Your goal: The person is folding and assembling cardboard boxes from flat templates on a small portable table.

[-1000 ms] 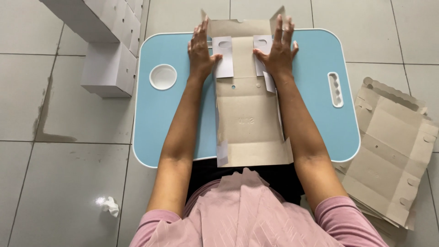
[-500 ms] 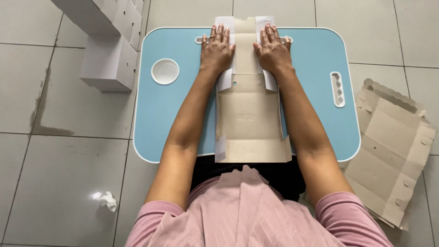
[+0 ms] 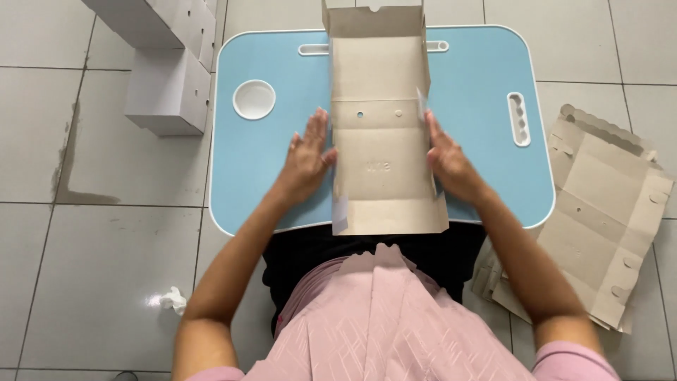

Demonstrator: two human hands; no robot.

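Note:
A flat brown cardboard box blank point(image 3: 381, 141) lies lengthwise on a light blue lap table point(image 3: 479, 106), its far flap and both long side flaps standing up. My left hand point(image 3: 308, 156) rests with fingers spread against the blank's left side flap. On the other side, my right hand point(image 3: 446, 155) presses flat against the right side flap. Neither hand grips anything. The near end of the blank overhangs the table's front edge above my lap.
Folded white boxes point(image 3: 169, 88) stand stacked on the tiled floor at the upper left. A pile of flat brown cardboard blanks point(image 3: 606, 204) lies on the floor to the right. A crumpled white scrap point(image 3: 171, 300) sits on the floor at lower left. The table has a round cup recess point(image 3: 254, 99).
Both hands slid back from the blank's far end to its middle sides. The far flaps, pressed down before, now stand up, and the side flaps are raised.

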